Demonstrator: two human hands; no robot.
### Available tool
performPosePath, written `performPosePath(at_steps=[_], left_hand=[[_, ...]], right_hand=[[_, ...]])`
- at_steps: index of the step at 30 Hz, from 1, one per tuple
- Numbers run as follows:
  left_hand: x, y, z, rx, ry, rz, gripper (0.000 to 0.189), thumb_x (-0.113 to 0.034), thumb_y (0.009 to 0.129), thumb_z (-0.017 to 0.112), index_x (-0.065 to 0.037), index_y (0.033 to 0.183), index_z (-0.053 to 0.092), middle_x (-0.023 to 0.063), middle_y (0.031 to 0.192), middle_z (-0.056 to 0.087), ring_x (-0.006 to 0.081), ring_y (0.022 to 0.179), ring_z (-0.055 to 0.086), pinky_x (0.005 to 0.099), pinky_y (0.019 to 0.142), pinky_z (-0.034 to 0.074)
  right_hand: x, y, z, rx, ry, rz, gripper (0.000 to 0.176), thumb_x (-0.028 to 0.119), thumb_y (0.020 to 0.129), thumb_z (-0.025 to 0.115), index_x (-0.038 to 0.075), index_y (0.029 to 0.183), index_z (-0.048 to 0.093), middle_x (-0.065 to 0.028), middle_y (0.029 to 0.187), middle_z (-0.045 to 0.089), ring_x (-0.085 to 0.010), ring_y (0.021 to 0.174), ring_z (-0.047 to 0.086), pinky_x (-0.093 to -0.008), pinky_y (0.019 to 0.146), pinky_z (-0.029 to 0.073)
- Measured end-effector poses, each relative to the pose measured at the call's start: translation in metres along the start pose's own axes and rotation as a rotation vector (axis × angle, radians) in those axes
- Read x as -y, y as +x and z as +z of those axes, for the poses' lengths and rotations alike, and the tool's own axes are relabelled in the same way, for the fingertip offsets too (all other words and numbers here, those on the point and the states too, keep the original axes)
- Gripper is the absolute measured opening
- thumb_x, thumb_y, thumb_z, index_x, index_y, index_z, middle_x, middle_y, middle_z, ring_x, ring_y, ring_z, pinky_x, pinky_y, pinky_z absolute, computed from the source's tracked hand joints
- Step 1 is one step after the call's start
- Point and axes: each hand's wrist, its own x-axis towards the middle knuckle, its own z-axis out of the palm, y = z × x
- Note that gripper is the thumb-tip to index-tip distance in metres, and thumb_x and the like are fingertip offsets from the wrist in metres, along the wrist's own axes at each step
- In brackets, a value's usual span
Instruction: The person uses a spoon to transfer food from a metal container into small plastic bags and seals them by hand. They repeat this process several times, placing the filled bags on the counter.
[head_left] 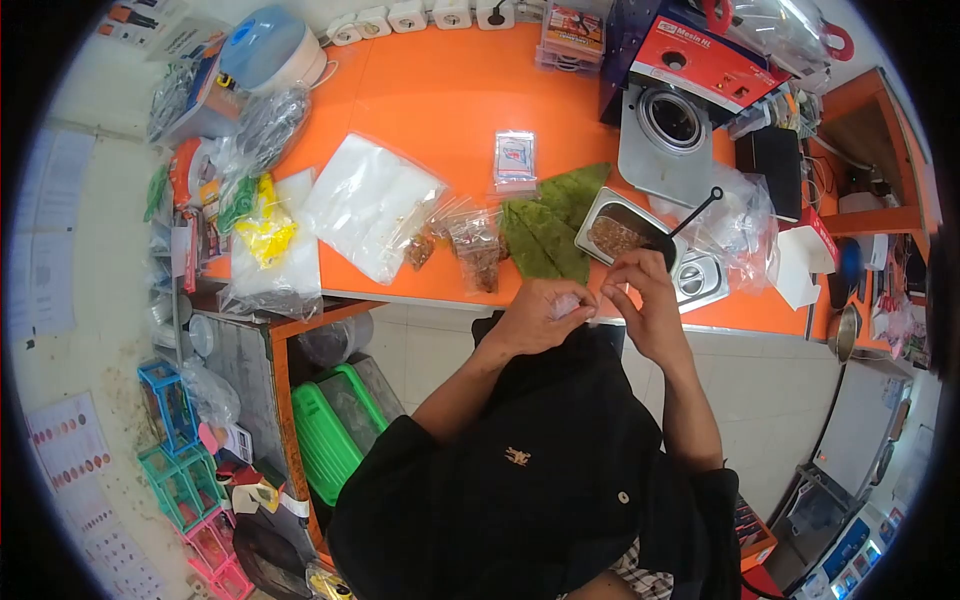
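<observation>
Close to my body at the table's front edge, my left hand (535, 318) is closed on a small clear plastic bag (565, 304). My right hand (642, 300) meets it from the right with thumb and fingers pinched together near the bag's edge; what sits between those fingertips is too small to make out. Just beyond the hands lies a metal tray (583, 236) with brown crumbly food (614, 237) and a black-handled scoop (705, 205). A green leaf-like sheet (545, 240) lies left of the tray. Several small filled zip bags (476, 245) are beside it.
A stack of clear plastic sheets or bags (365, 205) and yellow plastic (266, 225) lie to the left on the orange table (430, 90). A flat packet (515, 160) is farther back. On the right stand a grey machine (645, 150), a red box (700, 65) and a metal lid (703, 277).
</observation>
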Motion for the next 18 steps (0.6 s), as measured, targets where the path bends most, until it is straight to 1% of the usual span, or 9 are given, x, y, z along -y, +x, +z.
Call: performPosePath(at_steps=[1,3,5,6,9,11,12,17,18], left_hand=[[-0.006,0.003,0.001,0.017,0.073,0.013,0.014,-0.011,0.086,0.071,0.003,0.090,0.068,0.0109,0.076,0.068,0.0144,0.071,0.062,0.0320,0.066,0.050],[-0.010,0.005,0.000,0.026,0.120,0.003,0.013,-0.010,0.085,0.070,0.002,0.089,0.068,0.0123,0.075,0.067,0.0147,0.070,0.062,0.0319,0.066,0.050],[-0.010,0.006,0.001,0.041,0.166,-0.012,0.011,-0.009,0.084,0.068,0.002,0.089,0.068,0.0138,0.074,0.067,0.0149,0.068,0.062,0.0318,0.065,0.049],[-0.008,0.006,0.003,0.017,0.194,-0.015,0.011,-0.009,0.086,0.069,0.001,0.087,0.067,0.0097,0.072,0.065,0.0122,0.067,0.058,0.0306,0.063,0.048],[-0.003,0.007,0.008,0.000,0.181,-0.001,0.011,-0.010,0.088,0.069,0.000,0.086,0.065,0.0051,0.069,0.061,0.0094,0.065,0.053,0.0297,0.060,0.045],[0.007,0.008,0.016,0.023,0.135,0.020,0.011,-0.011,0.088,0.069,0.000,0.086,0.065,0.0046,0.068,0.060,0.0093,0.065,0.051,0.0299,0.060,0.044],[0.012,0.010,0.019,0.044,0.062,0.055,0.010,-0.010,0.088,0.068,0.000,0.088,0.065,0.0038,0.068,0.059,0.0090,0.064,0.051,0.0297,0.060,0.044],[0.017,0.008,0.021,0.147,-0.066,-0.018,0.011,-0.010,0.089,0.067,0.000,0.091,0.064,0.0074,0.067,0.059,0.0114,0.063,0.052,0.0307,0.060,0.044],[0.019,0.008,0.022,0.144,0.063,0.005,0.012,-0.011,0.088,0.067,0.000,0.090,0.064,0.0101,0.067,0.059,0.0144,0.059,0.053,0.0317,0.058,0.044]], right_hand=[[-0.001,0.000,0.001,0.027,-0.002,-0.013,0.013,0.007,0.082,0.076,0.005,0.092,0.068,-0.0061,0.110,0.059,-0.0277,0.110,0.052,-0.0400,0.094,0.038],[0.007,0.001,0.004,-0.006,-0.059,-0.050,0.013,0.006,0.081,0.076,0.003,0.090,0.067,-0.0092,0.104,0.059,-0.0289,0.106,0.053,-0.0386,0.090,0.043],[0.020,-0.001,0.009,-0.230,-0.267,-0.044,0.014,0.009,0.080,0.077,0.004,0.086,0.066,-0.0089,0.103,0.059,-0.0294,0.109,0.052,-0.0412,0.089,0.042],[0.024,-0.004,0.009,-0.232,-0.266,-0.042,0.014,0.009,0.080,0.077,0.004,0.086,0.066,-0.0089,0.103,0.059,-0.0294,0.109,0.052,-0.0412,0.089,0.042],[0.027,-0.010,0.007,-0.177,-0.333,0.077,0.014,0.011,0.084,0.074,0.001,0.082,0.064,-0.0136,0.093,0.061,-0.0313,0.095,0.059,-0.0427,0.078,0.045],[0.018,-0.017,0.008,0.171,-0.047,0.267,0.019,0.016,0.090,0.069,0.000,0.081,0.063,-0.0177,0.086,0.063,-0.0377,0.080,0.063,-0.0459,0.068,0.046],[0.015,-0.017,0.007,0.127,-0.044,0.190,0.020,0.013,0.092,0.062,-0.003,0.079,0.062,-0.0229,0.074,0.061,-0.0431,0.068,0.060,-0.0486,0.062,0.046],[0.008,-0.026,0.001,0.195,-0.003,0.292,0.018,0.010,0.088,0.062,-0.002,0.075,0.062,-0.0228,0.073,0.063,-0.0426,0.066,0.062,-0.0486,0.063,0.048],[0.008,-0.026,0.000,0.205,-0.038,0.271,0.018,0.009,0.086,0.062,-0.002,0.073,0.062,-0.0229,0.071,0.064,-0.0421,0.065,0.063,-0.0483,0.062,0.050]])
